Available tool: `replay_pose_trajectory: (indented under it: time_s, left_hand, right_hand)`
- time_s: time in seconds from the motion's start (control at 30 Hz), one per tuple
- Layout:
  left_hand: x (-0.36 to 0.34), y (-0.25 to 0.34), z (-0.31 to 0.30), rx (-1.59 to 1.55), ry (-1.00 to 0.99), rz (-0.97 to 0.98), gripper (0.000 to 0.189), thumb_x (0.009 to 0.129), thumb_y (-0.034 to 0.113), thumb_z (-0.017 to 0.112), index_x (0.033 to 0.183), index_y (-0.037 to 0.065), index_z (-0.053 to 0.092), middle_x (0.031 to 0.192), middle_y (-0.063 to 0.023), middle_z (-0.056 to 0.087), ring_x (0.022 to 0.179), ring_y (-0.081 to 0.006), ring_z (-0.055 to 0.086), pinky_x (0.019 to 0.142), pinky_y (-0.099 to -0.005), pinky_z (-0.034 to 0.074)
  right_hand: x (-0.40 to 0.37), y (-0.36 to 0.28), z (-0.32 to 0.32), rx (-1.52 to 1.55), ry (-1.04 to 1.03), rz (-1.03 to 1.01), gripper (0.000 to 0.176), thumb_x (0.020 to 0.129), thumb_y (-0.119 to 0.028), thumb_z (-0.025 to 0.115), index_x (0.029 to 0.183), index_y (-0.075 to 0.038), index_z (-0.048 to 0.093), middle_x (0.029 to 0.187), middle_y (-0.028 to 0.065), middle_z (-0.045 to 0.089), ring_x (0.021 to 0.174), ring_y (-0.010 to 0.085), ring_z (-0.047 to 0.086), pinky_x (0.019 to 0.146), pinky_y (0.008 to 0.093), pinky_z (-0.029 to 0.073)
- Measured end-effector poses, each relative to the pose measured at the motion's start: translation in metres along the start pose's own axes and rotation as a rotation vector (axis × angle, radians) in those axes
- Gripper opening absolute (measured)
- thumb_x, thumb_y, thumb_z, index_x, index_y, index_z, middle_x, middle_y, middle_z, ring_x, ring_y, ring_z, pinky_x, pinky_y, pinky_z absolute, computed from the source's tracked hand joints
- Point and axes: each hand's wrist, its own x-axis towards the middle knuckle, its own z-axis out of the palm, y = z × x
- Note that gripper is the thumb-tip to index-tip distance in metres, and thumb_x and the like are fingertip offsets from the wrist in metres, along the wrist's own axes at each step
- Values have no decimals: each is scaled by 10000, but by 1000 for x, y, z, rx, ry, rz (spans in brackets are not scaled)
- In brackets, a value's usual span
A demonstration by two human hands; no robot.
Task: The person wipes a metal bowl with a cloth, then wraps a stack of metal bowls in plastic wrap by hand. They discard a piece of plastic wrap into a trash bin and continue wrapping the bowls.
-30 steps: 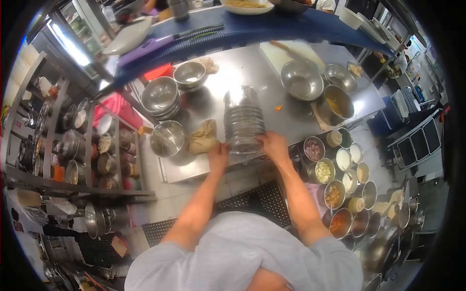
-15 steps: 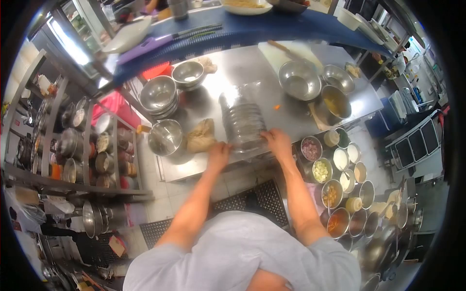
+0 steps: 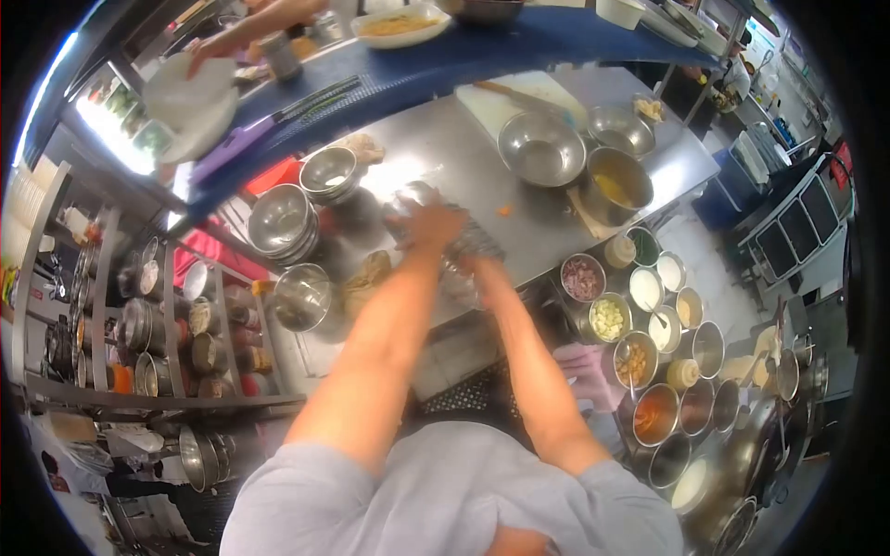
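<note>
A ribbed grey bundle in clear plastic (image 3: 482, 243) lies on the steel table, partly covered by my hands and blurred. My left hand (image 3: 428, 224) stretches over its far part, fingers spread and smeared by motion. At the near end, my right hand (image 3: 476, 269) is closed on the plastic, though its fingertips are partly hidden. Just left of my left forearm sits a crumpled brown cloth or bag (image 3: 368, 281), and beyond that a steel bowl (image 3: 303, 296). An orange scrap (image 3: 504, 210) rests on the table to the right.
Stacked steel bowls (image 3: 280, 221) stand at the left. A large bowl (image 3: 540, 148), a pot with yellow liquid (image 3: 619, 178) and a cutting board (image 3: 477, 107) occupy the right. Ingredient containers (image 3: 609, 318) line the right side. Another person's hand (image 3: 211, 48) touches a white plate (image 3: 190, 88) on the blue shelf.
My left hand has moved forward from beside the near end onto the bundle, its fingers now spread. My right hand shifted slightly left. Another person's hand has appeared at the white plate; my view turned.
</note>
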Motion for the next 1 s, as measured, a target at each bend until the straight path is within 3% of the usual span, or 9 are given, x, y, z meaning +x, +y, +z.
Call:
replay_pose_trajectory:
  time_s: [0.1, 0.33, 0.43, 0.63, 0.7, 0.77, 0.83, 0.9, 1.0]
  left_hand:
    - [-39, 22, -33, -109, 18, -148, 840, 751, 598, 612, 1471, 328, 273, 1570, -163, -43, 1359, -584, -45, 978, -750, 259]
    - [-26, 7, -31, -59, -30, -47, 891, 704, 635, 652, 1460, 371, 262, 1573, -140, -43, 1365, -565, 69, 993, -654, 341]
    - [-22, 3, -25, -20, 7, -43, 896, 696, 658, 643, 1456, 366, 270, 1560, -186, -33, 1353, -585, 79, 998, -642, 344]
    - [-23, 1, -21, 38, -21, -16, 879, 708, 683, 613, 1454, 360, 277, 1546, -229, -1, 1338, -602, 96, 1017, -614, 336]
    - [-17, -4, -14, 123, -28, 52, 834, 736, 686, 584, 1444, 359, 289, 1541, -236, 24, 1334, -600, 106, 1012, -626, 327]
    - [5, -18, 4, 210, 24, 152, 780, 766, 685, 552, 1428, 351, 310, 1536, -244, 45, 1337, -591, 106, 1009, -645, 308]
    - [27, -30, 21, 229, 62, 176, 738, 791, 683, 523, 1413, 335, 334, 1533, -253, 53, 1345, -582, 94, 1013, -662, 284]
    - [-9, -5, -6, -46, 129, 54, 707, 805, 675, 510, 1392, 304, 379, 1516, -278, 93, 1369, -567, 48, 1034, -675, 233]
    - [-2, -6, -8, 68, 14, 10, 714, 803, 654, 530, 1402, 299, 368, 1505, -293, 100, 1366, -579, 47, 1033, -675, 238]
  right_hand:
    - [-11, -11, 7, 197, -20, 150, 232, 778, -42, 517, 1003, -12, 562, 826, 109, 560, 726, 263, 613, 537, 433, 540]
    - [-18, 18, 39, 377, -14, 25, 228, 774, -5, 486, 991, 18, 551, 910, 102, 550, 767, 244, 589, 544, 434, 552]
    - [-30, 12, 41, 416, -22, -52, 200, 745, -10, 510, 929, 20, 583, 872, 97, 563, 722, 239, 574, 561, 412, 519]
    - [-10, 48, 22, 163, 41, -103, 131, 723, -62, 543, 748, 36, 626, 706, 95, 592, 663, 212, 566, 610, 369, 445]
    - [-12, 64, 11, -291, 20, -512, 157, 758, -103, 563, 760, 39, 629, 711, 112, 608, 674, 209, 575, 624, 366, 449]
    - [-15, 68, 1, -429, 4, -582, 199, 797, -151, 579, 784, 40, 630, 727, 130, 622, 689, 218, 583, 642, 366, 451]
    - [-50, 47, 5, -229, -3, -305, 250, 838, -207, 590, 821, 40, 629, 755, 149, 632, 706, 239, 592, 662, 368, 451]
    - [-51, 45, -3, -365, 26, -324, 273, 872, -234, 578, 848, 35, 624, 761, 129, 631, 702, 225, 584, 668, 351, 450]
    - [-59, 44, -6, -427, 15, -313, 255, 886, -230, 578, 882, 22, 618, 763, 92, 625, 698, 176, 562, 666, 318, 446]
